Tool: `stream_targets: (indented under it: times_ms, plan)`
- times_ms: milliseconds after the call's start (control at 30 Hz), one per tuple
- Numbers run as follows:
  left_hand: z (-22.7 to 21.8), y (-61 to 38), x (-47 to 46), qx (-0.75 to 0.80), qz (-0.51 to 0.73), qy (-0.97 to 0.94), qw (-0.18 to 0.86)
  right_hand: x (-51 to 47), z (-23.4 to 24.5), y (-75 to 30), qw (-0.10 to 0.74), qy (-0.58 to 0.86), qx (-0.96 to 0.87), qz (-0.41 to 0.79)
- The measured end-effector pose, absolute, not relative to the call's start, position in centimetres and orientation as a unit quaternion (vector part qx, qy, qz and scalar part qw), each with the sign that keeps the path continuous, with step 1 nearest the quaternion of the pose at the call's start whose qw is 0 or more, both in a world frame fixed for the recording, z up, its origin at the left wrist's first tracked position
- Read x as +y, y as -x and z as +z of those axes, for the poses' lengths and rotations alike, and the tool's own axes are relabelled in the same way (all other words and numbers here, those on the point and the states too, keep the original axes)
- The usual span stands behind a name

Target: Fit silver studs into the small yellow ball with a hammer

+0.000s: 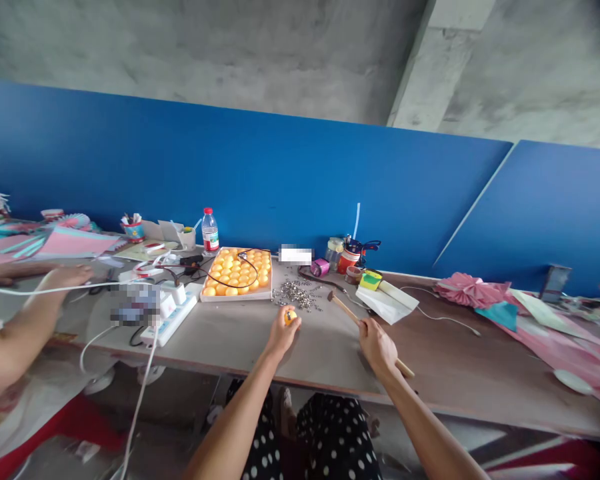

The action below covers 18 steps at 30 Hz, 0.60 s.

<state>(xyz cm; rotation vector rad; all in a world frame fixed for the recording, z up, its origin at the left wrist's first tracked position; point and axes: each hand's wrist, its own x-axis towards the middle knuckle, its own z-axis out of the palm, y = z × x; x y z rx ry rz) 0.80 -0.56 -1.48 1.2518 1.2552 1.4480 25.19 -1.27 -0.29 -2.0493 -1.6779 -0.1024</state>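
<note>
Worktop (330, 353) bears box (236, 298) of balls (231, 291). Your right hand (379, 347) holds hammer (349, 311), head pointing forward. Your left hand (281, 335) pinches orange ball (291, 318) near metal bits (296, 293). Careless swing could strike your left hand; loose pinch could drop ball among bits.

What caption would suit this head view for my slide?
Left hand holding an orange ball, right hand a hammer, near scattered shiny pieces and a box of orange balls.

Balls (235, 275) in tray (237, 297); metal bits (296, 294) right of tray; hammer (349, 311) farther right.
</note>
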Motion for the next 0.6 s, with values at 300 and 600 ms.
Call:
stream_targets:
  times_ms: [300,600]
  plan:
    - [-0.4,-1.0,-1.2,0.501,0.573,-0.489,0.426,-0.2,-0.3,-25.1,0.194,0.780,-0.593,-0.045]
    - [-0.8,-0.9,-1.0,0.483,0.586,-0.483,0.436,1.0,-0.2,-25.2,0.177,0.800,-0.571,-0.058]
